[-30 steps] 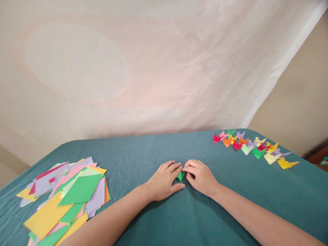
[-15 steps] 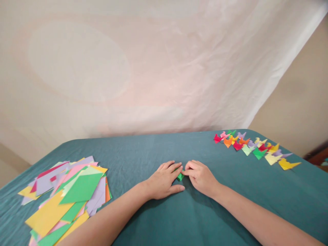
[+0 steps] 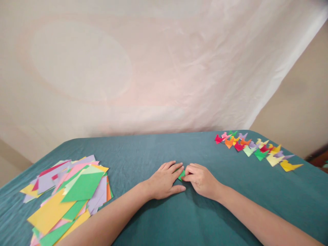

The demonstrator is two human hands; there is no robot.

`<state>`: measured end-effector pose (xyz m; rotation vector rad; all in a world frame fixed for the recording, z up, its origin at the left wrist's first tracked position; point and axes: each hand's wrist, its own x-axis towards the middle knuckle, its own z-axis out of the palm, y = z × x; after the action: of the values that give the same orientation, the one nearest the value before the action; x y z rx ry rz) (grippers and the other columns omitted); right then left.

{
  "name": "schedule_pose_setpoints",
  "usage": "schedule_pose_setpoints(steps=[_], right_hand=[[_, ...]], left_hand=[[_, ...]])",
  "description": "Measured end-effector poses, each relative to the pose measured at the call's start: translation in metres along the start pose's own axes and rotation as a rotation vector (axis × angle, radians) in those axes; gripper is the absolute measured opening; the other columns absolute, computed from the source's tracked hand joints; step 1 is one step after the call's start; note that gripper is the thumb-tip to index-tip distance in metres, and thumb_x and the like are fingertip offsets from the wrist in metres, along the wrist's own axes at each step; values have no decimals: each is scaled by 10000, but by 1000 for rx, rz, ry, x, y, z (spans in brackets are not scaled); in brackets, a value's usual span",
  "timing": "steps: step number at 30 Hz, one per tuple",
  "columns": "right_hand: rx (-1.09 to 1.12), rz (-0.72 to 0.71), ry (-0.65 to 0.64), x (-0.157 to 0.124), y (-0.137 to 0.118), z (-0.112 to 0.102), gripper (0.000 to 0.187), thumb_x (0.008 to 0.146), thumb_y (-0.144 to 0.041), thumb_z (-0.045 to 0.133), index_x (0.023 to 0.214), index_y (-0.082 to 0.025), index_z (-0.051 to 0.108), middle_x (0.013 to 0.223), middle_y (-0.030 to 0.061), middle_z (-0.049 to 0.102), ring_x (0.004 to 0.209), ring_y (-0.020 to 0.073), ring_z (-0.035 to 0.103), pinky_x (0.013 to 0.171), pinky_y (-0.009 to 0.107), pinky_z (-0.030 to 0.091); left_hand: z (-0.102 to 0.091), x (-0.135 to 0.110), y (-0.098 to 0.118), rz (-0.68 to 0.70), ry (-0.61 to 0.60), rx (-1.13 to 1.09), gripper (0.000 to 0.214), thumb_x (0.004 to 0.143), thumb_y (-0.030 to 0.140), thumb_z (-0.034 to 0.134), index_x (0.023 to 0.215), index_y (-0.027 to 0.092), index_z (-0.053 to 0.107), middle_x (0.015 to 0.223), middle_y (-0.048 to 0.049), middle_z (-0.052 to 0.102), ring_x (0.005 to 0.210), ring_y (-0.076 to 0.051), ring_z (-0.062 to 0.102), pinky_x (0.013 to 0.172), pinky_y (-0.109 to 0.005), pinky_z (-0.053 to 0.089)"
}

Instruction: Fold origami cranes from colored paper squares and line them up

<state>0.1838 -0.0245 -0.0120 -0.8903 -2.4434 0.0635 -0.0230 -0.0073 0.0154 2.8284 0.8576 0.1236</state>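
A small folded piece of green paper [image 3: 181, 175] lies on the cloth between my hands, partly covered by fingers. My left hand [image 3: 166, 180] rests flat with its fingers spread, the fingertips pressing the paper's left side. At the paper's right side, my right hand [image 3: 202, 179] is closed, thumb and forefinger pinching its edge. How the paper is folded beneath the fingers cannot be made out.
A loose pile of coloured paper sheets [image 3: 83, 186] spreads over the left of the table. Several folded paper birds [image 3: 260, 154] stand in rows at the far right. A teal cloth [image 3: 143, 150] covers the table, and a pale hanging sheet [image 3: 153, 68] rises behind it.
My right thumb and forefinger have shifted slightly on the green paper, and its visible face now looks flatter. My left hand stays in place. The whole view has moved a little.
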Motion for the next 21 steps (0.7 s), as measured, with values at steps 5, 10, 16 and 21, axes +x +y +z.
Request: schedule_pose_setpoints(steps=[5, 10, 16, 21], right_hand=[[10, -57, -25, -1, -3, 1, 240, 888, -203, 463, 804, -192, 688, 740, 37, 580, 718, 155, 472, 645, 297, 358], [81, 0, 55, -1, 1, 0, 288, 899, -146, 413, 851, -203, 691, 738, 35, 586, 724, 142, 486, 661, 273, 386], [-9, 52, 30, 0, 2, -1, 287, 906, -160, 414, 853, -213, 691, 744, 35, 582, 746, 140, 500, 675, 259, 395], [-94, 80, 29, 1, 2, 0, 289, 892, -132, 429, 816, -213, 696, 735, 32, 564, 732, 134, 487, 672, 251, 378]], left_hand=[[-1, 0, 0, 5, 3, 5, 639, 864, 595, 304, 1373, 210, 272, 1438, -79, 276, 1316, -277, 217, 1063, -414, 198], [1, 0, 0, 5, 0, 19, 649, 867, 603, 271, 1381, 207, 253, 1441, -80, 270, 1317, -274, 217, 1062, -413, 193], [1, -1, -1, 8, -1, 18, 672, 860, 618, 262, 1392, 208, 231, 1444, -80, 264, 1316, -280, 214, 1061, -410, 188], [1, -1, -2, 10, -5, 21, 674, 861, 621, 253, 1393, 208, 227, 1447, -76, 259, 1321, -274, 205, 1064, -408, 175]])
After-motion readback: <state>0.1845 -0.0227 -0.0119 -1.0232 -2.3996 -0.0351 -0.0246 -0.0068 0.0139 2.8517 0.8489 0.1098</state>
